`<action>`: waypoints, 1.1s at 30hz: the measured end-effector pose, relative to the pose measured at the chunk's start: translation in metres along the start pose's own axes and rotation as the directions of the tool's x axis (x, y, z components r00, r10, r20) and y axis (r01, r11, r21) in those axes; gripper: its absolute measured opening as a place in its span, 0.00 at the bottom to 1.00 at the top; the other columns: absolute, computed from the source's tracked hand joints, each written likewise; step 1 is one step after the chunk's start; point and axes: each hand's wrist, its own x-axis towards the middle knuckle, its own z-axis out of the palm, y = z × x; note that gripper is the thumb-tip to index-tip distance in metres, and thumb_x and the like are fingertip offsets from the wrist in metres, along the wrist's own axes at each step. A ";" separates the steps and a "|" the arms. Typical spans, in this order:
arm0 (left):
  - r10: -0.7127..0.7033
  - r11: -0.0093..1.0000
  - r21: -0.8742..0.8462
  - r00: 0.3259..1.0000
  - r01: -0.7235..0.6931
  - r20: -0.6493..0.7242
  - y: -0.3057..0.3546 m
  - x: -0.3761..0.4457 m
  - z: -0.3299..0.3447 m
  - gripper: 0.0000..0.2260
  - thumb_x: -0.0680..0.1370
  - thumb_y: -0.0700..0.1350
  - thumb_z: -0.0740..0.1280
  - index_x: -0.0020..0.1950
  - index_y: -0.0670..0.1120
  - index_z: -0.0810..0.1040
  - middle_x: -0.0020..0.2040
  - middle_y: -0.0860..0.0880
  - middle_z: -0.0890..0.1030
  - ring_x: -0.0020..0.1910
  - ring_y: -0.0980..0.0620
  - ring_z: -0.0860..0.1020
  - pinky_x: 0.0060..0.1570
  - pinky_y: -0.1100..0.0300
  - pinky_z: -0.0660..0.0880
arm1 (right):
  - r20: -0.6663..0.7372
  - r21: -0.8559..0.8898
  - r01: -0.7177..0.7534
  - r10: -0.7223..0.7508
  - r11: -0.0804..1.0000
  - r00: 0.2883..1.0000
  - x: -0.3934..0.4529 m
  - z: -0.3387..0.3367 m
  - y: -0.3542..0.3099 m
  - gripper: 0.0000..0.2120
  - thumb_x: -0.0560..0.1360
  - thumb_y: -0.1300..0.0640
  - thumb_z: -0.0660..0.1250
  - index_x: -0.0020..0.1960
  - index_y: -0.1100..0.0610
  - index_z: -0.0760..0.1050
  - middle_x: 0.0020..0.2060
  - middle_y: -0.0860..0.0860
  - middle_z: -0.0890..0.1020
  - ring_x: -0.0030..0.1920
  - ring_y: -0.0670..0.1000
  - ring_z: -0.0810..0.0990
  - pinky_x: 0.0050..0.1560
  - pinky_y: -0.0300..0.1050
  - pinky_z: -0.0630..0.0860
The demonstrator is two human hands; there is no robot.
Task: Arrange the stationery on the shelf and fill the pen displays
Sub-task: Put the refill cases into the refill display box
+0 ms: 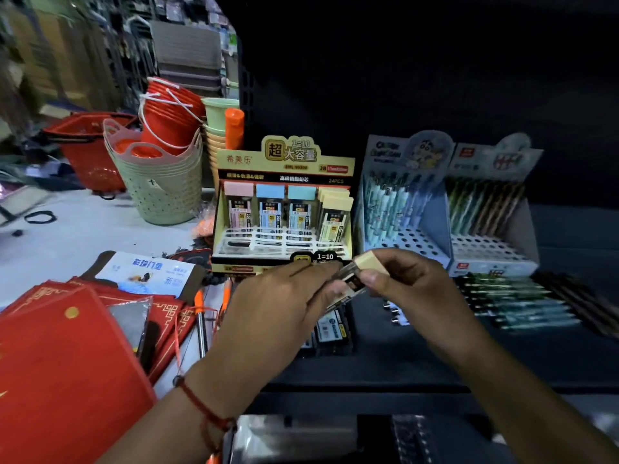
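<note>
Before the yellow lead-refill display (284, 209), both hands pinch one yellow-capped refill case (360, 272), left hand (278, 306) at its lower end, right hand (405, 283) at the cap; most slots look empty; two pen displays (402, 209) part-filled; loose pens (516, 303) lie on the shelf.

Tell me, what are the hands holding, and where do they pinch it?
A yellow-capped lead case. The right hand pinches its cap end; the left hand grips the lower, clear end.
</note>
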 end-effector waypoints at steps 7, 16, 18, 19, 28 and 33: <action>-0.035 0.996 0.087 0.991 0.024 0.127 -0.001 -0.003 0.005 0.20 0.79 0.57 0.58 0.67 0.52 0.76 0.54 0.54 0.81 0.51 0.50 0.78 0.49 0.54 0.77 | -0.235 0.000 0.098 -0.095 0.995 0.967 0.011 -0.044 -0.023 0.06 0.71 0.52 0.71 0.46 0.48 0.85 0.41 0.49 0.87 0.42 0.48 0.83 0.46 0.44 0.77; -0.186 0.976 0.183 0.899 0.121 0.397 -0.002 -0.010 0.003 0.31 0.79 0.68 0.47 0.79 0.59 0.46 0.81 0.51 0.48 0.79 0.46 0.43 0.76 0.45 0.42 | -0.073 -0.480 0.238 -0.309 0.844 0.948 0.071 -0.028 -0.056 0.12 0.77 0.57 0.71 0.59 0.48 0.79 0.45 0.38 0.82 0.42 0.40 0.81 0.37 0.36 0.77; -0.186 0.974 0.193 0.897 0.116 0.400 -0.004 -0.012 0.001 0.31 0.79 0.69 0.47 0.79 0.59 0.45 0.81 0.51 0.47 0.79 0.46 0.42 0.76 0.45 0.42 | 0.009 -0.593 0.263 -0.320 0.761 0.947 0.085 -0.021 -0.057 0.11 0.77 0.56 0.70 0.59 0.46 0.79 0.44 0.37 0.81 0.42 0.36 0.80 0.38 0.33 0.75; -0.188 0.974 0.197 0.897 0.115 0.401 -0.004 -0.013 0.001 0.31 0.79 0.69 0.47 0.79 0.59 0.45 0.81 0.50 0.46 0.79 0.46 0.41 0.76 0.44 0.42 | 0.025 -0.622 0.261 -0.314 0.738 0.949 0.091 -0.017 -0.056 0.11 0.78 0.56 0.70 0.60 0.48 0.80 0.46 0.38 0.81 0.43 0.36 0.79 0.41 0.34 0.75; -0.209 0.975 0.161 0.893 0.156 0.398 -0.006 -0.013 -0.007 0.29 0.80 0.67 0.48 0.79 0.58 0.48 0.81 0.50 0.47 0.79 0.46 0.42 0.76 0.44 0.42 | 0.133 -0.718 0.244 -0.216 0.652 0.967 0.112 0.003 -0.039 0.15 0.78 0.57 0.70 0.64 0.54 0.80 0.55 0.50 0.84 0.47 0.42 0.79 0.45 0.32 0.71; -0.208 0.976 0.149 0.893 0.161 0.400 -0.006 -0.012 -0.007 0.29 0.80 0.66 0.48 0.79 0.57 0.48 0.81 0.49 0.48 0.79 0.45 0.43 0.76 0.45 0.43 | 0.167 -0.731 0.261 -0.205 0.630 0.964 0.118 0.007 -0.037 0.15 0.77 0.55 0.70 0.63 0.52 0.80 0.55 0.49 0.84 0.49 0.44 0.80 0.46 0.35 0.72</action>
